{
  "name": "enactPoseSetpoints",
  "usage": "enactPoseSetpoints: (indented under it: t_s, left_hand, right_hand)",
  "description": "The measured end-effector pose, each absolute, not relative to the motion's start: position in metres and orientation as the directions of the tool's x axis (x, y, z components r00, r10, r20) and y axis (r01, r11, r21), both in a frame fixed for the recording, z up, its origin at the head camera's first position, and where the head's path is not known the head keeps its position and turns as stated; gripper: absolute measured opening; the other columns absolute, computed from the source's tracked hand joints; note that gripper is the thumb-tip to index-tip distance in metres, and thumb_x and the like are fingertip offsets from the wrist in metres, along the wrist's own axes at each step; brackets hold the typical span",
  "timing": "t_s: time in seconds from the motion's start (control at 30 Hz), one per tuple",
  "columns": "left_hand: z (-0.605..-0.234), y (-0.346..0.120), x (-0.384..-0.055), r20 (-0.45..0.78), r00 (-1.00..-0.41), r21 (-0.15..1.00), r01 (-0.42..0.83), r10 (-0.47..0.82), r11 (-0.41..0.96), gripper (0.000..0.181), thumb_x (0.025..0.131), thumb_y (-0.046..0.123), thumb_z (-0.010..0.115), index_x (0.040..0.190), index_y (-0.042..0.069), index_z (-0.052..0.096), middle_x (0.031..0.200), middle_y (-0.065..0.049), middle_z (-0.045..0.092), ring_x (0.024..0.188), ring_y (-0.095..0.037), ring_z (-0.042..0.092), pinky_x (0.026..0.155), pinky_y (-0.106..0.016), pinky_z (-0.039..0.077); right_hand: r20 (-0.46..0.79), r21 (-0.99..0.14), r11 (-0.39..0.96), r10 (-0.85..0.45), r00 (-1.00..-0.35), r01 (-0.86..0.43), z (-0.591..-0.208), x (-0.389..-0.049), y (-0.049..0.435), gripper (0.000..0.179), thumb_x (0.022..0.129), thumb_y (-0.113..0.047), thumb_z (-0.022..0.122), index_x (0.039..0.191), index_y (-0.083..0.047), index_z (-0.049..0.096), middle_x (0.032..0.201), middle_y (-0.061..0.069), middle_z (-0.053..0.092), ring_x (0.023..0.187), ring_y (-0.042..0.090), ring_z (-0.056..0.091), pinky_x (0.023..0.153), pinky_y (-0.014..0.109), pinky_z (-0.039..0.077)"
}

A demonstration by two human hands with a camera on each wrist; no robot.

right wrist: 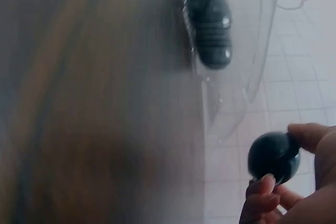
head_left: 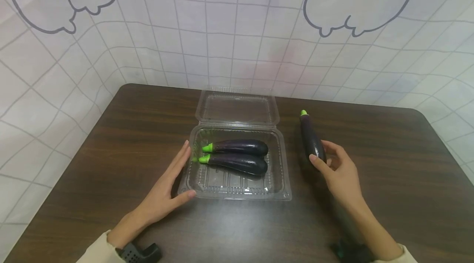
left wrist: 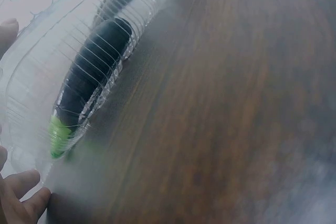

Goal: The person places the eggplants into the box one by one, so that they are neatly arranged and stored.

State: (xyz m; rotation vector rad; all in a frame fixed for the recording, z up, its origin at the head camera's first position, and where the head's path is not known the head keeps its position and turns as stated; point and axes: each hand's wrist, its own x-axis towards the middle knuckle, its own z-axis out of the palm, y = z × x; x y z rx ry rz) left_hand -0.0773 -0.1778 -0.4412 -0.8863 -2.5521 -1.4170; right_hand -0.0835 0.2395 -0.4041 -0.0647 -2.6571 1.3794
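Note:
Two dark purple eggplants with bright green stems lie side by side in a clear plastic clamshell box (head_left: 237,193); the upper eggplant (head_left: 240,147) sits just behind the lower eggplant (head_left: 237,163). My left hand (head_left: 163,191) rests against the box's left side, fingers straight and thumb at the front left corner. To the right of the box, my right hand (head_left: 340,172) grips a third eggplant (head_left: 310,135) by its thick end, its green stem pointing away. In the right wrist view that eggplant's rounded end (right wrist: 274,157) shows between thumb and fingers.
The box's lid (head_left: 237,108) is folded back toward the far edge of the dark wooden table (head_left: 385,152). Behind the table hangs a white grid-patterned cloth (head_left: 222,28) with cartoon outlines. A black device (head_left: 138,252) is strapped at the left wrist.

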Motion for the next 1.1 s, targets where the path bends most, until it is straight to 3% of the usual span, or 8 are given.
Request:
enactPoseSetpoints:
  t_s: [0.2, 0.43, 0.57, 0.83, 1.1]
  left_hand:
    - [-0.443, -0.178, -0.078, 0.352, -0.823, 0.743, 0.535, 0.446, 0.403, 0.093, 0.083, 0.028, 0.071, 0.155, 0.013, 0.013, 0.160, -0.007, 0.004, 0.145, -0.027, 0.008, 0.102, -0.070, 0.017]
    - [-0.442, -0.178, -0.078, 0.347, -0.826, 0.743, 0.531, 0.444, 0.408, 0.093, 0.083, 0.028, 0.071, 0.155, 0.015, 0.013, 0.160, -0.006, 0.004, 0.145, -0.026, 0.008, 0.103, -0.068, 0.017]
    - [-0.440, -0.178, -0.077, 0.340, -0.830, 0.743, 0.525, 0.441, 0.414, 0.094, 0.083, 0.028, 0.071, 0.155, 0.016, 0.013, 0.160, -0.006, 0.004, 0.145, -0.025, 0.008, 0.103, -0.068, 0.017]
    - [-0.441, -0.178, -0.077, 0.347, -0.826, 0.743, 0.531, 0.445, 0.406, 0.093, 0.083, 0.030, 0.071, 0.155, 0.015, 0.013, 0.160, -0.006, 0.004, 0.145, -0.026, 0.008, 0.102, -0.069, 0.017]
    - [-0.443, -0.178, -0.078, 0.353, -0.822, 0.739, 0.538, 0.446, 0.405, 0.093, 0.083, 0.029, 0.071, 0.155, 0.014, 0.014, 0.160, -0.006, 0.005, 0.145, -0.026, 0.008, 0.102, -0.069, 0.018]
  right_hand:
    - [0.149, -0.813, 0.576, 0.065, -0.987, -0.085, -0.392, -0.083, 0.239, 0.058, 0.092, -0.034, 0.065, 0.142, -0.017, 0.043, 0.123, 0.006, 0.051, 0.077, 0.014, 0.054, 0.056, 0.025, 0.040]
    - [0.201, -0.816, 0.547, -0.033, -0.979, -0.186, -0.383, -0.086, 0.234, 0.056, 0.090, -0.024, 0.068, 0.141, -0.023, 0.044, 0.091, 0.008, 0.064, 0.076, 0.017, 0.058, 0.061, 0.027, 0.041]
    - [0.223, -0.808, 0.539, -0.093, -0.970, -0.238, -0.379, -0.087, 0.230, 0.057, 0.089, -0.020, 0.069, 0.140, -0.025, 0.045, 0.092, 0.006, 0.067, 0.078, 0.019, 0.062, 0.064, 0.028, 0.044]
    - [0.277, -0.776, 0.529, -0.202, -0.939, -0.343, -0.374, -0.092, 0.221, 0.062, 0.084, -0.011, 0.074, 0.138, -0.027, 0.048, 0.085, 0.002, 0.063, 0.068, 0.020, 0.056, 0.055, 0.028, 0.041]
    - [0.284, -0.809, 0.427, -0.319, -0.904, -0.405, -0.370, -0.096, 0.210, 0.062, 0.083, -0.004, 0.073, 0.138, -0.022, 0.050, 0.111, 0.001, 0.056, 0.077, 0.021, 0.060, 0.063, 0.028, 0.050]
